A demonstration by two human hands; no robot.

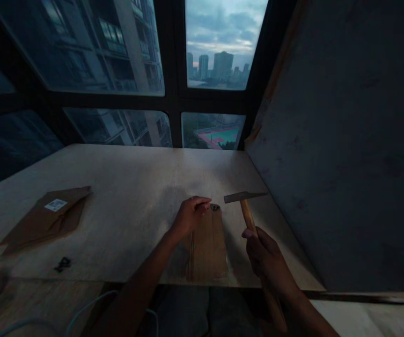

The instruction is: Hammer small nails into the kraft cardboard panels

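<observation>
"Where was the hammer (247,211)?"
"Clenched in my right grip (265,255), wooden-handled, right of the brown oblong block (209,250)."
"Your left grip (190,216)?"
"At the block's far end; how closed, I couldn't tell."

Flat brown packaging (45,222), perhaps cardboard, dark window frame (174,100), grey wall (349,140), pale cable (92,299)

The hammer (246,205) has a grey head (235,197) and a yellow-brown handle (248,216). Left of the hammer, the block (209,248) is brown. Far left of it, the brown cardboard (50,220) has a white label (55,205) with dark marks. Beyond the hammer, the sports court (228,135) is green and pink.
</observation>
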